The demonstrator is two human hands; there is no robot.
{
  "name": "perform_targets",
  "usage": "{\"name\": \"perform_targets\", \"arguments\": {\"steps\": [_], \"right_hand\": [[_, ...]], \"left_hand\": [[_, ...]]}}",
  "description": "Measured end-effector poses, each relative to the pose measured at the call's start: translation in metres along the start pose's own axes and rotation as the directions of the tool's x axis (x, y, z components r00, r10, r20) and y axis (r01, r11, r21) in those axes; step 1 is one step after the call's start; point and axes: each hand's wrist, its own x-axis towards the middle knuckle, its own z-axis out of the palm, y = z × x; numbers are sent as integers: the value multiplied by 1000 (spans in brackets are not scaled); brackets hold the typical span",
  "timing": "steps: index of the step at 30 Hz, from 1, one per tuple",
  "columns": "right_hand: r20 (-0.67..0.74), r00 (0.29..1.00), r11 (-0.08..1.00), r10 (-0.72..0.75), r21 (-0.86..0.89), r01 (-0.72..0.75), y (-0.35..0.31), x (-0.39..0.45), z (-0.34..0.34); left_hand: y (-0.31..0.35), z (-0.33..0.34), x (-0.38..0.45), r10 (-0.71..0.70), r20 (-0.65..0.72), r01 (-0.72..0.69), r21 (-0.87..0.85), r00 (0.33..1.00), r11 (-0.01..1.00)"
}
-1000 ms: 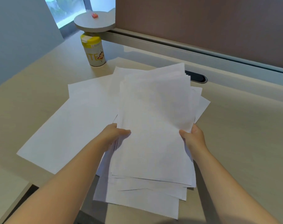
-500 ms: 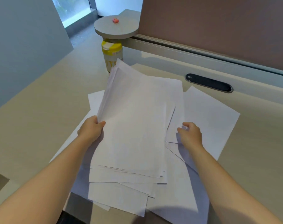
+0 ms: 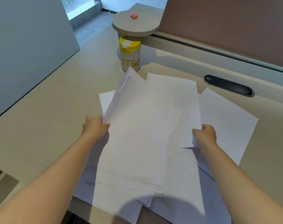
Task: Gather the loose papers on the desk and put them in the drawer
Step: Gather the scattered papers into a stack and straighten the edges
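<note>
Gathering step, mid-way by the look of it. Left hand (image 3: 95, 126) grips the left edge of the paper stack (image 3: 137, 135), fingers (image 3: 105, 126) curled round the edge, sheets fanned apart at that side and lifted off the table (image 3: 40, 126). Right hand (image 3: 205, 135) pinches the right edge of an upper sheet (image 3: 184, 110), fingers curled, knuckles up.

Stack sits centre of the table, near edges ragged and stepped, some overhanging the table's front edge. One loose sheet (image 3: 226, 123) lies flat to the right, partly under the pile, beyond the right hand. Another corner (image 3: 106, 101) pokes out at the left behind the stack.

To do this well, likely: draw both hands inward to square the sides, sweep the right-hand loose sheet in under the pile before lifting, then tap the bottom edge on the table to align. Keep grip firm on the left, since fanned sheets may slide out. Watch the overhanging near edges, they could spill off the front.

Yellow-lidded canister (image 3: 130, 54) stands just behind the pile's far corner; avoid knocking it. Drawer not identifiable in view, so placement comes later.
</note>
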Motion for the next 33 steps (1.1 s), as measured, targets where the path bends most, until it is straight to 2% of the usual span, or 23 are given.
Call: {"name": "perform_targets", "arguments": {"steps": [5,9,13,17,19,21,23,26,28,30,33], "right_hand": [[10,1000,993,-30,-111,31,-4,0,9],[-16,997,991,-74,-109,72,-7,4,6],[80,990,982,-115,-140,125,-13,1,3],[230,965,958,-127,-225,180,-22,-10,14],[263,958,956,-112,-235,176,-29,-15,22],[309,950,987,-52,-127,95,-36,-22,31],[400,916,1000,27,-24,-19,-40,-32,40],[502,864,998,30,-60,0,-41,-39,50],[544,839,997,26,-75,18,-43,-41,51],[546,838,1000,6,-16,3,-43,-41,51],[481,873,996,-78,7,85,-42,-42,50]], "left_hand": [[-6,-7,5,19,69,-14,-72,997,997],[-6,-9,6,62,-16,-64,-301,998,952],[-7,-12,11,-14,-110,-59,-624,994,779],[-8,-12,16,-114,-24,49,-799,993,600],[-8,-6,18,-150,20,102,-817,988,567],[-7,1,17,-172,58,148,-805,983,575],[-6,5,18,-184,58,169,-721,981,672],[0,4,14,-223,-6,201,-413,975,888],[5,0,8,-258,-23,239,-300,966,923],[4,-3,6,-226,0,212,-351,974,912],[-2,-7,9,-114,27,109,-567,993,816]]}}
